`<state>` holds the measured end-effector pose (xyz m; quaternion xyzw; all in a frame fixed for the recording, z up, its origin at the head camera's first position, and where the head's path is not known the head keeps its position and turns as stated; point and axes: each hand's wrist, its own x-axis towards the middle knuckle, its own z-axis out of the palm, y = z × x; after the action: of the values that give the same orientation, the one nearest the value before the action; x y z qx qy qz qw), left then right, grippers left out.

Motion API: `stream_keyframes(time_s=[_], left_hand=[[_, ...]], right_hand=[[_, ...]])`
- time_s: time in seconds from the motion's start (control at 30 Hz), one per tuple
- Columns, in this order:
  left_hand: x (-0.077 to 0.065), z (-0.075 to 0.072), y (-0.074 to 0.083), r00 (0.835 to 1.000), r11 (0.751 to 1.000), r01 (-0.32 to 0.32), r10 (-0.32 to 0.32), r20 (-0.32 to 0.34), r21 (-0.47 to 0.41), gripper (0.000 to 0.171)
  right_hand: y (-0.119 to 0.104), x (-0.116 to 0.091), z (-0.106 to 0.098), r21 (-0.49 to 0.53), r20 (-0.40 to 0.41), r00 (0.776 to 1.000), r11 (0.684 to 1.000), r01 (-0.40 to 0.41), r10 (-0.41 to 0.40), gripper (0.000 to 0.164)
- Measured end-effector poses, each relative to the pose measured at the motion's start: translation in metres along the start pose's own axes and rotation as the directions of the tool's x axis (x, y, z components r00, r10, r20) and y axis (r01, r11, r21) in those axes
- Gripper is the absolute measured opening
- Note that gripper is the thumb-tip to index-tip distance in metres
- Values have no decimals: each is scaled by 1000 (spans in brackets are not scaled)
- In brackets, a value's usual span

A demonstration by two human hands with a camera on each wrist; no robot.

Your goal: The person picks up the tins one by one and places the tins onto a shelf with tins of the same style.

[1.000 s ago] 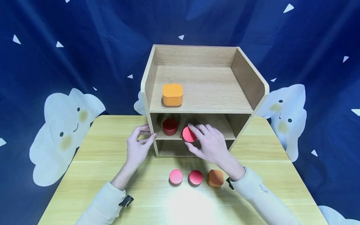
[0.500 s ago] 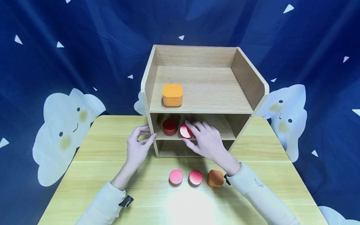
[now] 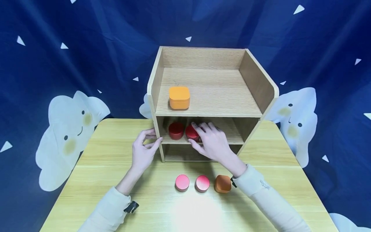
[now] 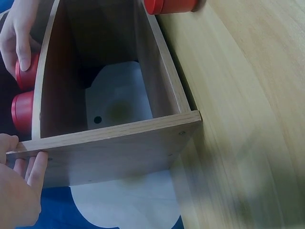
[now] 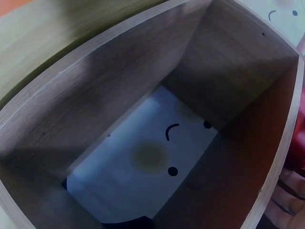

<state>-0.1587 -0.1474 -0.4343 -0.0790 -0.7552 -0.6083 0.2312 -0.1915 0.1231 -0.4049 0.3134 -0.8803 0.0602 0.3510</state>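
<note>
In the head view my right hand (image 3: 214,143) holds a round red tin (image 3: 191,132) on the middle level of a small wooden shelf (image 3: 208,114), thumb in front and fingers over its right side. A second red tin (image 3: 175,130) stands just left of it. The left wrist view shows the held tin (image 4: 27,72) at the fingertips, beside the other tin (image 4: 23,112). My left hand (image 3: 143,153) pinches the front edge of the shelf's left side panel (image 4: 119,148), fingers against its outer face. In the right wrist view, part of the right hand (image 5: 282,202) shows below red.
On the shelf's top sits an orange rounded-square tin (image 3: 179,97). In front of the shelf, two pinkish-red round tins (image 3: 182,182) and a darker orange square tin (image 3: 223,184) line up on the wooden table (image 3: 116,161). A blue cloud-print curtain (image 3: 121,48) hangs behind.
My right hand has moved slightly left and back, bringing the tin from a tilt to upright on the middle level beside the other tin. The left hand keeps its hold on the panel.
</note>
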Motion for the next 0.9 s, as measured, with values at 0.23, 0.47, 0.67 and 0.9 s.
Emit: stream_keyframes(time_s=[0.23,0.47,0.67,0.9], left_hand=[[0,1,1,1000,1000,10,-10,2,7,35],[0,0,1,1000,1000,-1,1,-3,5,36],[0,1,0,1000,1000,3,-3,-2,1,36],[-1,0,0,1000,1000,2,-2,-5,-4,37]], right_hand=[[3,-1,3,16,4,1000,1000,-10,10,57],[5,-3,5,40,39,998,998,-43,42,65],[8,-10,-2,55,56,995,995,-81,78,74],[15,-27,-16,77,43,994,992,-100,96,75]])
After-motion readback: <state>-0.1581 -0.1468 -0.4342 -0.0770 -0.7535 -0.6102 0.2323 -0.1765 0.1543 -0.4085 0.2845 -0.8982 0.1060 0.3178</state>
